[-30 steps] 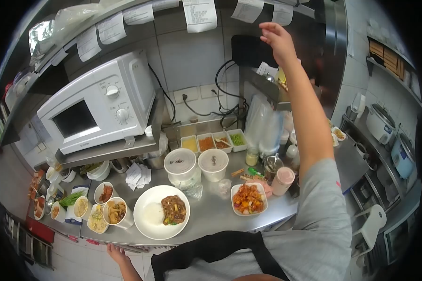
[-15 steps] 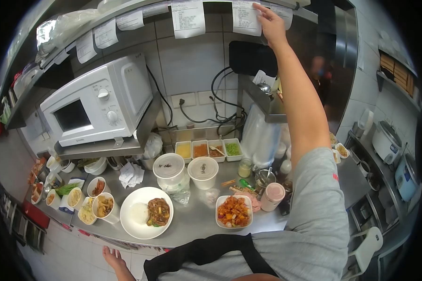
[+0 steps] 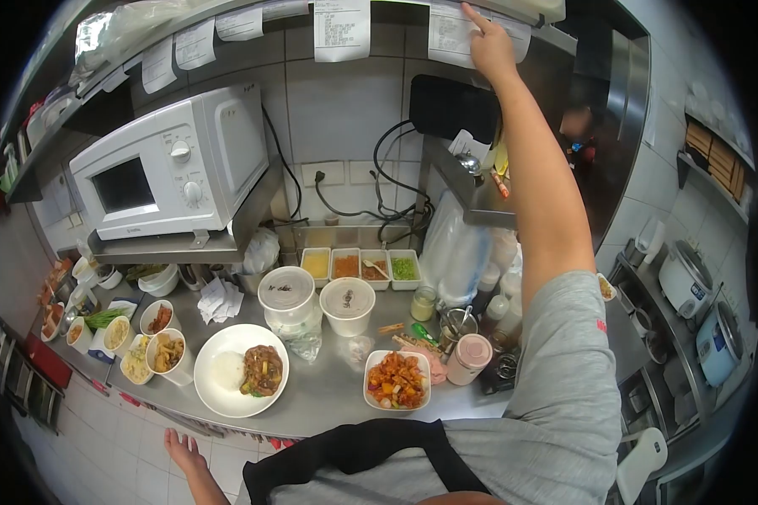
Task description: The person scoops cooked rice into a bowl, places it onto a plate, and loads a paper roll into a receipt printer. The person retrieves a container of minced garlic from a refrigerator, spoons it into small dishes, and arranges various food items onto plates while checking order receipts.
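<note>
Two hands, well apart: left hand (image 3: 187, 459) empty, fingers loosely spread, low by the counter (image 3: 328, 408); printed slip (image 3: 446, 38) hangs high, long axis down; right hand (image 3: 493, 52) nearer, index finger extended at it, can't tell if pinching

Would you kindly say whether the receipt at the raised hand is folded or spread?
Spread: the receipt hangs open by the right hand, print showing.

R fingers (image 3: 477, 18) on hanging rcpt (image 3: 447, 38); L fingers (image 3: 172, 438) spread, nr ctr (image 3: 324, 400) edge.
</note>
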A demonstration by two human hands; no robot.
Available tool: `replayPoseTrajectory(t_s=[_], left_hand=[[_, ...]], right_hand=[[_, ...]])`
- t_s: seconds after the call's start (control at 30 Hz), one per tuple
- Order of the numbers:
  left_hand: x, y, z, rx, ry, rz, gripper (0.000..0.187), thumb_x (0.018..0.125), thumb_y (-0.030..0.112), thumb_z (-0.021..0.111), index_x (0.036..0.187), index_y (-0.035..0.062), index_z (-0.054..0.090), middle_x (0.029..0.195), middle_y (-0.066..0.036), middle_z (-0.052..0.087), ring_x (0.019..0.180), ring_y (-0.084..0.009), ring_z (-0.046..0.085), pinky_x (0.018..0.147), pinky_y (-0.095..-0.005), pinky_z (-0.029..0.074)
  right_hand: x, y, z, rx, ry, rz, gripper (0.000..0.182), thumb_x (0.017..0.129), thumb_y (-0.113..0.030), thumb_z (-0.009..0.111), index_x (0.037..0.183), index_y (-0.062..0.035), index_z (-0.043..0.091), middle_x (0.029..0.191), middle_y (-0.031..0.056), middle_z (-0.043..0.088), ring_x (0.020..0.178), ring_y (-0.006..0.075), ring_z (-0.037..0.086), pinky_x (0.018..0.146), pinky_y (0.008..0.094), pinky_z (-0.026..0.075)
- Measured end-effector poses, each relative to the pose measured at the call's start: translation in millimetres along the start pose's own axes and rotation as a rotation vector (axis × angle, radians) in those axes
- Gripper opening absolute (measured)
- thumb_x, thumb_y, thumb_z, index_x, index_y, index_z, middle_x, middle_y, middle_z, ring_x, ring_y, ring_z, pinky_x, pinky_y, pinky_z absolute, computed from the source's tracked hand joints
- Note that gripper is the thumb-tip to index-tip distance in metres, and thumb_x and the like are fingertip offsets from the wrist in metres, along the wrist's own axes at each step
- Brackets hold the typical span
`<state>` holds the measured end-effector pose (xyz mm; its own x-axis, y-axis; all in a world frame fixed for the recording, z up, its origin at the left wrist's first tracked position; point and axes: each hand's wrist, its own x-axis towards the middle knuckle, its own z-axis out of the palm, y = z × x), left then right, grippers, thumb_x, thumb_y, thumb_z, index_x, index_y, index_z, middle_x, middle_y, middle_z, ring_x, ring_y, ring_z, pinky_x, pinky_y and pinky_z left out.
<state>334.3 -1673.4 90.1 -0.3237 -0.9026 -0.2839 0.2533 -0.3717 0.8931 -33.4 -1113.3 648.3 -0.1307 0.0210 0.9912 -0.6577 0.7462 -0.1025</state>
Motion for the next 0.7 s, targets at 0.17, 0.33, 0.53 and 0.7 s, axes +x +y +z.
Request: replayPoseTrajectory(t_s=[0.17, 0.33, 0.53, 0.7], left_hand=[[3.8, -5.2, -1.5, -0.007, -0.02, -0.003, 0.049, 0.087, 0.028, 0.051, 0.131, 0.0156, 0.034, 0.135, -0.007, 0.033, 0.121, -0.0306, 0.034, 0.094, -0.0383, 0.034], [-0.5, -3.2, 3.6, -0.017, -0.017, -0.009, 0.049, 0.087, 0.028, 0.051, 0.131, 0.0162, 0.034, 0.135, -0.007, 0.033, 0.121, -0.0306, 0.034, 0.094, -0.0389, 0.034], [1.3, -5.5, 4.2, -0.024, -0.03, -0.009, 0.05, 0.086, 0.028, 0.052, 0.131, 0.0159, 0.034, 0.135, -0.008, 0.033, 0.121, -0.0318, 0.034, 0.094, -0.0403, 0.033], [11.0, -12.6, -3.4, -0.03, -0.026, -0.006, 0.051, 0.086, 0.029, 0.052, 0.132, 0.0157, 0.033, 0.137, -0.008, 0.032, 0.123, -0.0317, 0.032, 0.096, -0.0409, 0.033]], right_hand=[[-0.2, 11.8, -3.2, -0.058, 0.077, -0.097, 0.047, 0.08, 0.001, 0.041, 0.12, -0.0187, 0.056, 0.11, 0.0252, 0.055, 0.103, 0.0375, 0.053, 0.088, 0.0383, 0.042], [-7.5, -35.4, -23.7, -0.286, -0.024, 0.183, 0.045, 0.081, -0.005, 0.045, 0.118, -0.0271, 0.057, 0.118, 0.0242, 0.05, 0.104, 0.0374, 0.052, 0.086, 0.0398, 0.043], [-8.0, -26.8, -16.9, -0.371, 0.068, 0.067, 0.039, 0.081, -0.008, 0.045, 0.112, -0.0263, 0.061, 0.108, 0.0201, 0.049, 0.097, 0.0368, 0.051, 0.082, 0.0431, 0.043], [-0.7, -14.5, -14.5, -0.346, 0.071, -0.013, 0.038, 0.08, -0.006, 0.044, 0.11, -0.0194, 0.062, 0.104, 0.0207, 0.05, 0.099, 0.0359, 0.05, 0.085, 0.0427, 0.042]])
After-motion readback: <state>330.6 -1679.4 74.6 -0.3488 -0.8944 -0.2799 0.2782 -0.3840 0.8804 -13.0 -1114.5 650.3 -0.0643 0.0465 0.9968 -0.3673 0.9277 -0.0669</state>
